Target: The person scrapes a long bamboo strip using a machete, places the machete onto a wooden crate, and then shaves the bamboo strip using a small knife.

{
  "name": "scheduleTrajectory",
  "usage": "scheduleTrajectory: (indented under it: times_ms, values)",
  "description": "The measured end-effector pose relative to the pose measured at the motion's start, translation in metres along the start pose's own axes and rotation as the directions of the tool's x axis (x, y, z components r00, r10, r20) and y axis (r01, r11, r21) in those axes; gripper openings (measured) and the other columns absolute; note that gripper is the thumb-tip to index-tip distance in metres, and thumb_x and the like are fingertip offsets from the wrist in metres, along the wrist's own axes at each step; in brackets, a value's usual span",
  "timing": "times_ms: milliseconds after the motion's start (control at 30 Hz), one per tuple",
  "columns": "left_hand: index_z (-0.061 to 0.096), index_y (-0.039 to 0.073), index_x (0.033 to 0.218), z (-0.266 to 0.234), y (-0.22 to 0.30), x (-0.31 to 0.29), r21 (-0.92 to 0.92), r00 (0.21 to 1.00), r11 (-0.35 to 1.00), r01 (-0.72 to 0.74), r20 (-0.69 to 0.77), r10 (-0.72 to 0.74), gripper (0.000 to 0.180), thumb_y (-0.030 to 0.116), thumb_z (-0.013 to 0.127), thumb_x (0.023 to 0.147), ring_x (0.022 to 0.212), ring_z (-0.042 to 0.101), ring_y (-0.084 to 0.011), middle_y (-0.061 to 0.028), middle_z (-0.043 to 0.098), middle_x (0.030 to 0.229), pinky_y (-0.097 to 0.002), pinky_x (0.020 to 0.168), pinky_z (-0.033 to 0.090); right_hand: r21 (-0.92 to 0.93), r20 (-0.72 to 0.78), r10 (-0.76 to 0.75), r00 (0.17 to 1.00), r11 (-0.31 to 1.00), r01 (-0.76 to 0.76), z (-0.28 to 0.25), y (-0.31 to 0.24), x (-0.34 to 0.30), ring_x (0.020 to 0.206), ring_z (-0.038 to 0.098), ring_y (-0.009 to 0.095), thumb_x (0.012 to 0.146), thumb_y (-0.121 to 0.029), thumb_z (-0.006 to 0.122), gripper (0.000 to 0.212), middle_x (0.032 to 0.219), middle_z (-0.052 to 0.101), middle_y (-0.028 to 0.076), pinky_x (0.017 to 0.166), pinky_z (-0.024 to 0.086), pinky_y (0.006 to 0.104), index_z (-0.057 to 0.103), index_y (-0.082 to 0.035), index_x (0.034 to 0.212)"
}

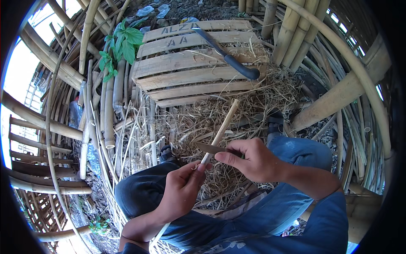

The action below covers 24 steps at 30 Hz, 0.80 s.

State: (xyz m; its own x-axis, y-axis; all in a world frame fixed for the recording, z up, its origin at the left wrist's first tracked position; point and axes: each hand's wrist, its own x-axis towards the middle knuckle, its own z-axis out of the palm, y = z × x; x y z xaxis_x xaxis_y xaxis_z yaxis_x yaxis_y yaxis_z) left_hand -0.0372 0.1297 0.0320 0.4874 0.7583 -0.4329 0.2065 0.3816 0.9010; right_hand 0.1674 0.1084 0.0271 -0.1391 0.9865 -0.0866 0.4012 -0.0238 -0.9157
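My left hand [182,186] is closed round the lower part of a pale split-bamboo stick [223,129], which slants up and away to the right. A thin pale length also shows below my left wrist; I cannot tell if it is the same stick. My right hand [251,160] grips a knife [208,147], its handle hidden in the fingers. The blade points left and lies across the stick, just above my left fingers. Beneath both hands, a heap of curled bamboo shavings [186,135] spreads between my knees.
Ahead, a slatted wooden crate [182,63] bears a dark-handled machete-like tool [228,57]. Bamboo poles [334,101] stand and lean at right, with more poles [109,110] at left. A leafy green plant [127,42] grows beside the crate. Plastic scraps [163,10] lie beyond it.
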Motion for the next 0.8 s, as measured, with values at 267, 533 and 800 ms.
scheduleTrajectory:
  times_ms: [267, 533, 800]
  values:
    - [0.060, -0.004, 0.103, -0.003, -0.010, 0.003, 0.043, 0.999, 0.998, -0.040, -0.029, 0.041, 0.027, 0.017, 0.044, 0.098, 0.043, 0.034, -0.0006, 0.0040, 0.044, 0.060, -0.0166, 0.039, 0.025, 0.008, -0.132, 0.043, 0.990, 0.999, -0.042, -0.006, 0.013, 0.011, 0.041, 0.043, 0.009, 0.090, -0.038, 0.056, 0.043, 0.049, 0.049, 0.002, 0.039, 0.032, 0.0286, 0.065, 0.001, 0.075]
    - [0.060, -0.004, 0.100, 0.001, -0.007, 0.003, 0.001, 0.999, 1.000, -0.009, -0.035, 0.009, 0.026, 0.016, 0.045, 0.097, 0.049, 0.033, -0.0008, 0.0051, 0.043, 0.061, -0.0178, 0.043, 0.025, -0.117, -0.148, -0.027, 0.989, 0.993, 0.010, -0.013, 0.016, 0.014, 0.041, 0.044, 0.009, 0.089, -0.034, 0.057, 0.038, 0.049, 0.052, 0.003, 0.037, 0.032, 0.0281, 0.065, -0.001, 0.072]
    - [0.061, -0.004, 0.100, -0.002, -0.006, 0.001, 0.031, 0.998, 0.999, 0.042, -0.053, -0.040, 0.025, 0.015, 0.045, 0.097, 0.055, 0.031, -0.0009, 0.0068, 0.041, 0.062, -0.0190, 0.047, 0.025, -0.156, -0.139, 0.014, 0.990, 0.987, -0.036, -0.019, 0.016, 0.016, 0.049, 0.043, 0.007, 0.086, -0.035, 0.063, 0.038, 0.052, 0.051, 0.002, 0.044, 0.034, 0.0281, 0.066, 0.002, 0.076]
